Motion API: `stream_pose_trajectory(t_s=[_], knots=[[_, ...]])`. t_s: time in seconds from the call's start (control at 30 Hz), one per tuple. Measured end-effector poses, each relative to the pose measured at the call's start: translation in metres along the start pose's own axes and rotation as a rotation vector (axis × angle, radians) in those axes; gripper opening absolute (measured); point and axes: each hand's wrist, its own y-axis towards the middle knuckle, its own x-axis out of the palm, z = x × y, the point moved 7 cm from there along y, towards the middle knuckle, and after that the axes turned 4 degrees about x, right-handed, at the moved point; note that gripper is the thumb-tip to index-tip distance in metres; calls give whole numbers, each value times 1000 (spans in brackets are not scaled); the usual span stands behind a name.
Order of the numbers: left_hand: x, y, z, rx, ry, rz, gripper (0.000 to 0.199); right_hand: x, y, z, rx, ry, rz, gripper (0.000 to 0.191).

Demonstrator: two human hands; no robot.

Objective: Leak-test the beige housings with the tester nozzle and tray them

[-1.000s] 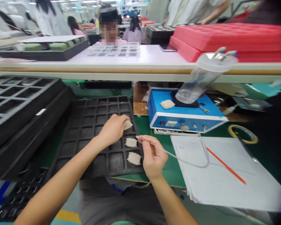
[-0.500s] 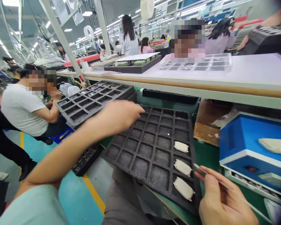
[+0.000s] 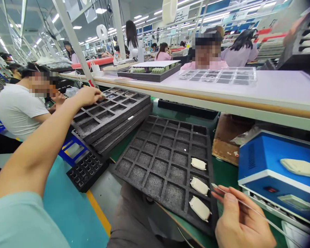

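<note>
My left hand (image 3: 86, 95) reaches over the upper black foam tray (image 3: 103, 122), its fingertips pinched together above the far-left cells. Whether anything is between them is too small to tell. Small framed parts (image 3: 111, 96) lie in some of that tray's far cells. My right hand (image 3: 241, 217) is closed on a thin whitish rod or cable (image 3: 260, 214), its pale tip by the right edge of a large black foam tray (image 3: 157, 203). Three cream-coloured plastic housings (image 3: 199, 186) sit in the right column of this tray.
A blue machine (image 3: 268, 165) with a cream housing (image 3: 299, 167) on top stands at right. Ahead runs a raised shelf (image 3: 279, 84) bearing a clear divided tray (image 3: 219, 75). A smaller black tray (image 3: 88, 172) is low at left. A co-worker in white (image 3: 20, 103) sits at left.
My left hand has moved from above the large tray, left and away, to the upper foam tray. My right hand keeps its hold on the thin rod or cable.
</note>
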Motion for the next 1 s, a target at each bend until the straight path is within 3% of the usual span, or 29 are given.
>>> stream_pose_trajectory(t_s=[0.1, 0.17, 0.23, 0.3, 0.4, 0.47, 0.53, 0.63, 0.73, 0.87, 1.0], knots=[[-1, -32, 30, 121, 3, -70, 15, 0, 1, 1, -34, 11, -1, 41], [20, -79, 54, 227, -68, -124, 11, 1, 2, 2, -72, 7, -16, 36], [64, -144, 77, 337, -284, -246, 21, 3, 4, 1, -122, 2, -33, 30], [121, -212, 92, 328, -441, -390, 23, 5, 5, -1, -184, -9, -51, 22], [208, -297, 99, -60, -896, -661, 22, 9, 10, -5, -276, -5, -74, 15], [246, -331, 101, -310, -1082, -747, 26, 11, 13, -5, -310, 22, -86, 14], [264, -345, 102, -466, -1185, -760, 29, 12, 15, -5, -323, 46, -95, 15], [268, -343, 99, -543, -1274, -724, 40, 13, 16, -5, -327, 62, -114, 16], [263, -339, 97, -510, -1285, -688, 46, 13, 15, -4, -326, 78, -145, 18], [262, -344, 95, -454, -1256, -698, 31, 15, 13, -3, -319, 102, -187, 21], [263, -350, 95, -436, -1241, -738, 29, 15, 13, -3, -308, 102, -190, 22]])
